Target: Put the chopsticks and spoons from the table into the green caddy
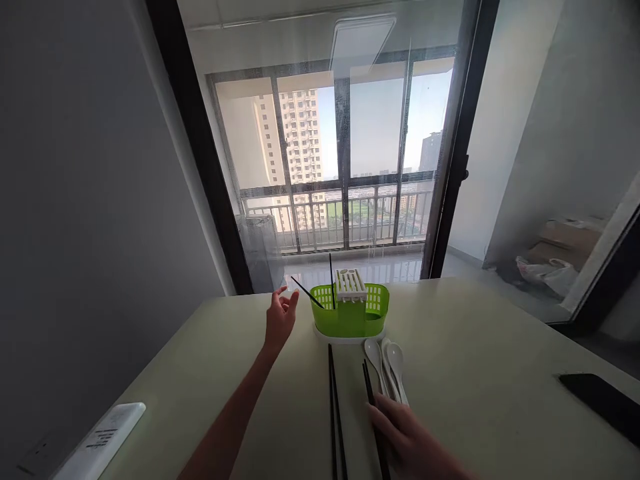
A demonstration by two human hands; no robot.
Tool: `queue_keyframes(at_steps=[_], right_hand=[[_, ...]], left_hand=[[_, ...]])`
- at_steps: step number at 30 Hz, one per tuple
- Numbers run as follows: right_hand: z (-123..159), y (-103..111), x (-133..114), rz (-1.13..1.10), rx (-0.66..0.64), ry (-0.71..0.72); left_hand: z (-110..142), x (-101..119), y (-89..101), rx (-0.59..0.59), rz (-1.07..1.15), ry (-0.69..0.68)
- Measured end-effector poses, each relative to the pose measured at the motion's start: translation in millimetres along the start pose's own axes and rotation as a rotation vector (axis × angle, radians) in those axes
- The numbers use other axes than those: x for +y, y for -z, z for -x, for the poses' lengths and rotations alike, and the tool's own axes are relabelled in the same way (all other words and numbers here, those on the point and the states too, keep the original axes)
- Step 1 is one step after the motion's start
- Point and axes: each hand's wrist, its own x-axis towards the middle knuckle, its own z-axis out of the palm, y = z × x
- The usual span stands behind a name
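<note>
A green cutlery basket (327, 325) on a white base stands near the far edge, with a white slotted holder (351, 285) at its top. Two black chopsticks (332, 287) stick up from its left compartment, one leaning left. My left hand (281, 317) is beside the leaning one, thumb and fingers apart, holding nothing that I can see. Lower down, my right hand (400, 427) is closed around a pair of black chopsticks (369, 383), slightly blurred. Three white spoons (396, 360) lie right by its fingers. Another pair of chopsticks (334, 407) rests on the tabletop between my arms.
The pale table (480, 373) carries a white object with dark print (107, 437) at its left edge and a black flat object (600, 400) at the right. Beyond it stands a glass door (320, 153) with a dark frame. Boxes and a plastic bag (543, 275) sit behind on the right.
</note>
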Motion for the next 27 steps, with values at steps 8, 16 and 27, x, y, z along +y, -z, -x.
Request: queue_keyframes(at_steps=[8, 16, 27], right_hand=[[6.9, -6.6, 3.4, 0.187, 0.021, 0.031], [11.9, -8.9, 9.6, 0.279, 0.083, 0.166], [9.4, -9.2, 9.0, 0.163, 0.157, 0.176]], left_hand=[[-81.4, 35.1, -33.1, -0.137, -0.156, -0.071], [-93.3, 51.7, -67.2, -0.328, -0.139, -0.093], [-72.8, 49.9, -55.1, -0.262, -0.165, -0.204]])
